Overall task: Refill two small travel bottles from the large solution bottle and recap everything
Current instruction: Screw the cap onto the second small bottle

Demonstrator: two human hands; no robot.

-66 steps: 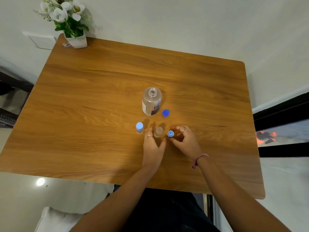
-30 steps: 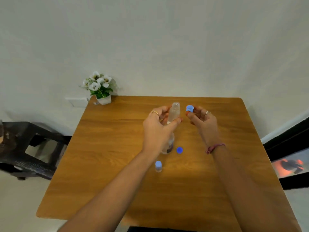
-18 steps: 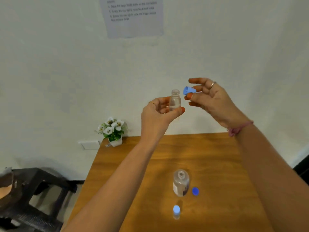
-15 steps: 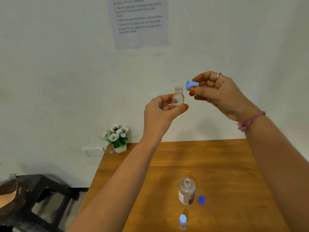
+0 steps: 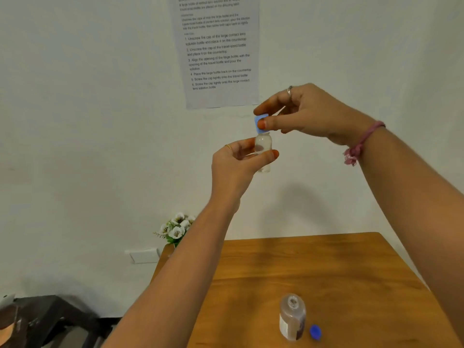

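The right hand (image 5: pixel 308 111) pinches the light blue cap (image 5: pixel 261 123) on the neck of the small bottle (image 5: pixel 263 151), which the left hand (image 5: pixel 238 164) grips upright, raised before the wall. Below, the large bottle (image 5: pixel 292 317) stands uncapped on the table (image 5: pixel 326 267), with its dark blue cap (image 5: pixel 315 332) just beside it.

Raised above the surface (image 5: pixel 326 267), the left hand (image 5: pixel 238 162) holds the small travel bottle (image 5: pixel 263 151); the right hand (image 5: pixel 308 111) sets the cap (image 5: pixel 261 123) on its top. Below, the large solution bottle (image 5: pixel 292 316) stands on the surface, its loose cap (image 5: pixel 315 332) just right. A flower pot (image 5: pixel 177 228) sits at the far left corner; a paper sheet (image 5: pixel 218 51) hangs on the wall behind.
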